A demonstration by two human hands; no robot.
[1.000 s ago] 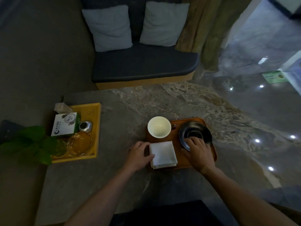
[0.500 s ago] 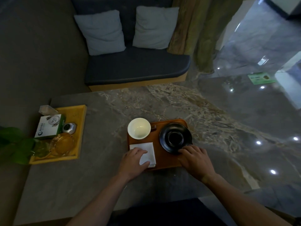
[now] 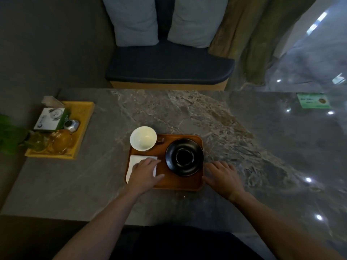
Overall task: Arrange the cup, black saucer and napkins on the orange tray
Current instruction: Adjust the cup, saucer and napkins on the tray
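The orange tray lies on the stone table in front of me. A white cup stands at its far left corner, overhanging the rim. The black saucer sits on the tray's right half. White folded napkins lie at the near left, partly under my left hand, which rests flat on them with fingers spread. My right hand lies open on the table just beyond the tray's right edge, apart from the saucer and holding nothing.
A yellow tray at the left holds a green-and-white box, a small metal object and glassware. A green plant sits at the far left. A green card lies at the table's far right. A cushioned bench stands behind.
My right hand left the saucer and slid off to the table beside the tray. My left hand moved further onto the napkins. The view tilted and shifted.
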